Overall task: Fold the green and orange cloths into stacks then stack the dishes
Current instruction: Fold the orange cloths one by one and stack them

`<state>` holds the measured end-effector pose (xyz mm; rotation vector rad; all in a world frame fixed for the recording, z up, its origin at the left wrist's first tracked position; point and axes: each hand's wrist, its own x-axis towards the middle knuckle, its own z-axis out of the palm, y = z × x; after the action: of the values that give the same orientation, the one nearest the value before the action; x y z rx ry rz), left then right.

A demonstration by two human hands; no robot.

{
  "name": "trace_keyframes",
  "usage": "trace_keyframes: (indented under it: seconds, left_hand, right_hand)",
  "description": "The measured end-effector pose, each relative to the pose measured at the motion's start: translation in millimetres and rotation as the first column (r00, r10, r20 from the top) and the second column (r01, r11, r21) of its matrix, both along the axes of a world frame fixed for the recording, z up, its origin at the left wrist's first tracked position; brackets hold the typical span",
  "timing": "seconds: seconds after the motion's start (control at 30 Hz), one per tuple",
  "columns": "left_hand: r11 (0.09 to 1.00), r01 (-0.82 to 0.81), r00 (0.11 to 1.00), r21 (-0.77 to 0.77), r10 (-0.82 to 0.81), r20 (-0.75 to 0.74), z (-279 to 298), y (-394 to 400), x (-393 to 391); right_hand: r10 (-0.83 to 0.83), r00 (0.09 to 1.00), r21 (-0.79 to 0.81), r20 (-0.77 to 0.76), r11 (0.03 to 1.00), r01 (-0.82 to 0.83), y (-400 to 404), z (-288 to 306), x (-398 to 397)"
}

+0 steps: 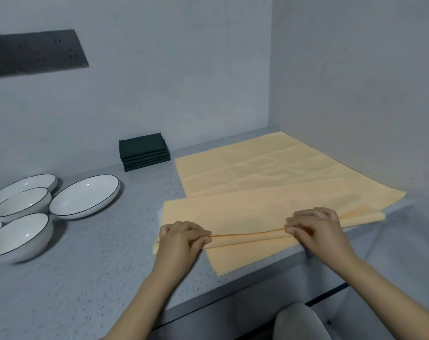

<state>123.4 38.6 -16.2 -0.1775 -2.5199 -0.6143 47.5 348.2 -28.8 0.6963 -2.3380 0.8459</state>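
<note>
An orange cloth (233,214) lies near the counter's front edge, doubled over, with a fold line raised between my hands. My left hand (184,238) pinches that fold at its left end. My right hand (314,229) pinches it further right. Beyond it, more orange cloth (270,168) lies spread flat toward the corner. A stack of folded dark green cloths (144,152) sits against the back wall. Several white dishes with dark rims sit at the left: a wide plate (86,196), a bowl (19,235), another bowl (22,203) and a plate behind (29,184).
The grey speckled counter (98,266) ends in a front edge running diagonally below my hands. Walls close in at the back and right. A dark socket panel (34,52) hangs on the back wall. A grey chair back (299,322) shows below the counter edge.
</note>
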Motion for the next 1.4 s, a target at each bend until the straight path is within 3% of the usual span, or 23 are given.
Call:
trace_keyframes:
  seconds: [0.73,0.97,1.23,1.4]
  left_hand:
    - [0.995,-0.041,0.998,-0.093,0.037,-0.041,-2.7,10.3,15.2]
    - [0.984,-0.139,0.978,-0.114,0.155,0.142,15.9,33.6,-0.5]
    - [0.994,-0.003,0.972,-0.110,0.029,0.232,32.2,84.6,-62.8]
    - [0.980,0.058,0.888,-0.192,0.037,0.459,30.7,110.2,-99.3]
  right_hand:
    - [0.046,0.990,-0.085,0.134,0.996,-0.035,2.3,-10.8,11.5]
    - [0.050,0.988,-0.090,0.149,0.995,-0.037,0.1,-10.0,15.1]
    - [0.062,0.980,-0.109,0.191,0.993,-0.041,-1.1,-7.5,14.5]
    - [0.074,0.979,-0.109,0.190,0.993,-0.053,-0.3,-10.1,12.8]
